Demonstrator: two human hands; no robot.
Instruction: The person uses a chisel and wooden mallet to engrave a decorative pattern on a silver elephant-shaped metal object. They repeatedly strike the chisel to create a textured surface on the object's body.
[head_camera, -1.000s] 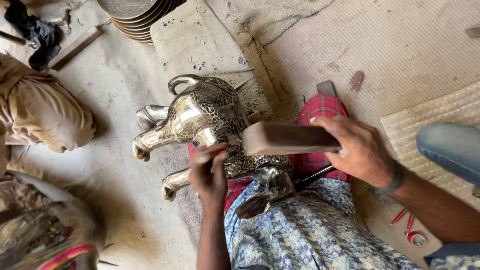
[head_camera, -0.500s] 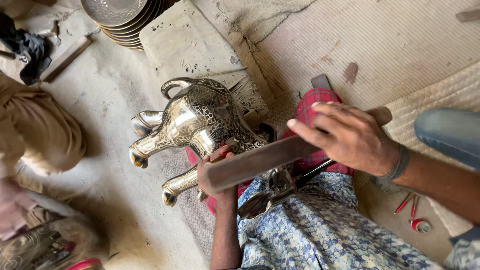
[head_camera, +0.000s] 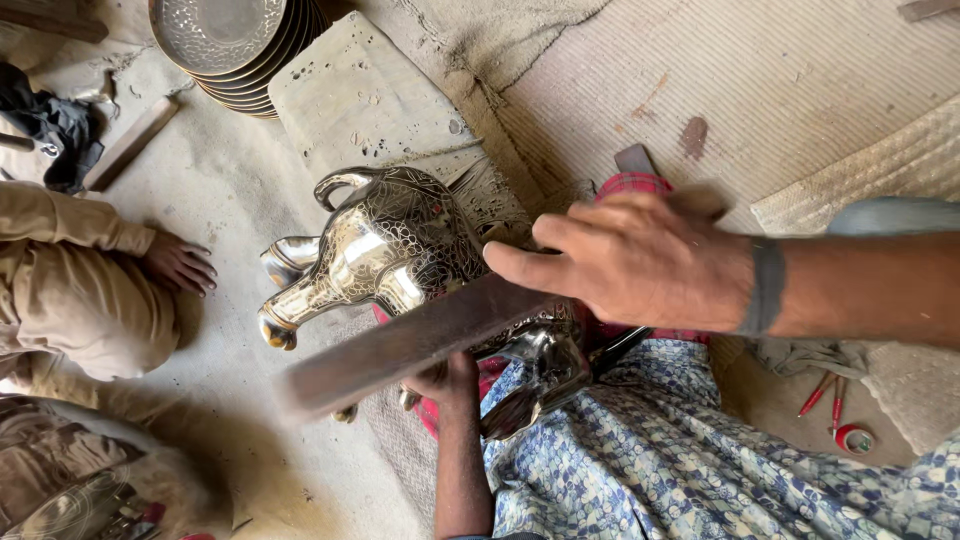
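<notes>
A shiny engraved metal elephant figure (head_camera: 385, 250) lies on its side across my lap, its trunk toward the lower left. My right hand (head_camera: 640, 265) grips a long flat wooden bar (head_camera: 400, 345) that slants down to the left over the figure, blurred by motion. My left hand (head_camera: 445, 378) sits under the bar against the figure's lower side, mostly hidden; what its fingers hold cannot be made out. A red checked cloth (head_camera: 630, 185) lies beneath the figure on my blue patterned garment (head_camera: 650, 460).
A stack of engraved metal plates (head_camera: 235, 50) stands at the top left beside a flat stone slab (head_camera: 370, 100). Another person in tan clothing (head_camera: 80, 290) sits at the left, hand on the floor. Red pens and a small tape roll (head_camera: 850, 437) lie at the right.
My right hand has swung the wooden bar down and to the left across the figure. The view has moved closer, and the other person's hand now shows on the floor.
</notes>
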